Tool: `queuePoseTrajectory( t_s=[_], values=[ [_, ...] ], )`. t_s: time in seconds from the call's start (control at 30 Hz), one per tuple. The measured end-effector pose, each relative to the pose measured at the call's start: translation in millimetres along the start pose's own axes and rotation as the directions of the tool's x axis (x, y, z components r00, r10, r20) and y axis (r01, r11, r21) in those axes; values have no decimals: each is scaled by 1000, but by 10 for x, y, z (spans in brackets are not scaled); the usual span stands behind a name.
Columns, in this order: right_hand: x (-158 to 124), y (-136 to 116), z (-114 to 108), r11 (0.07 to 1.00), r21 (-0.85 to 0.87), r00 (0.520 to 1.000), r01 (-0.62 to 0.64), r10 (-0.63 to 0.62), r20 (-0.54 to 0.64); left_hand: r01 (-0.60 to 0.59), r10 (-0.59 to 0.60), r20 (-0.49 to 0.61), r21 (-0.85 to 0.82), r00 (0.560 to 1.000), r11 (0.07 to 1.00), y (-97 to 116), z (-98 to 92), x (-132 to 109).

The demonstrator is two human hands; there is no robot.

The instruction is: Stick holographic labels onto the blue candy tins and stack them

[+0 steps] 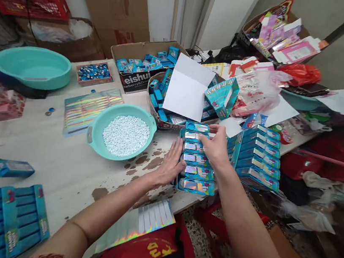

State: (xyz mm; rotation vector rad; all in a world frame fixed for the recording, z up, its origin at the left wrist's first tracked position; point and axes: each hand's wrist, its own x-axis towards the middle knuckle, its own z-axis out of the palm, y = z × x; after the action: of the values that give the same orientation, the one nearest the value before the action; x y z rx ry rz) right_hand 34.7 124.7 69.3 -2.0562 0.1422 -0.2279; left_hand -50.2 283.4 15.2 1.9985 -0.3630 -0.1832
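Note:
A display tray of small blue boxes stands near the table's front edge, the boxes stacked in a row. My left hand lies flat along its left side, fingers stretched and thumb on the boxes. With thumb and fingers, my right hand grips a blue box at the far end of the row. Just right of my right hand is another filled blue tray. A turquoise bowl of small pale pieces sits left of my left hand.
Behind the hands are cartons of blue boxes and a white sheet. Holographic sticker sheets lie on the table. More filled trays stand front left, an empty turquoise basin back left. Plastic bags clutter the right.

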Motion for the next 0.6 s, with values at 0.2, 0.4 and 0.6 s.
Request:
queuePoseTrajectory(
  t_s=[0.2,0.4,0.6],
  values=[
    [-709,-344,-323,938,-92,898,333,-345,-274,405,-426,147,154,893,901,-605,-333,-892],
    [-1918,-98,174,848,241,629,472,-515,583,705,-627,584,126,516,698,-1039,-329,-1878],
    [-2414,849,982,828,-101,412,551,-166,896,707,-702,323,121,635,696,-1090,-135,-1974]
  ],
)
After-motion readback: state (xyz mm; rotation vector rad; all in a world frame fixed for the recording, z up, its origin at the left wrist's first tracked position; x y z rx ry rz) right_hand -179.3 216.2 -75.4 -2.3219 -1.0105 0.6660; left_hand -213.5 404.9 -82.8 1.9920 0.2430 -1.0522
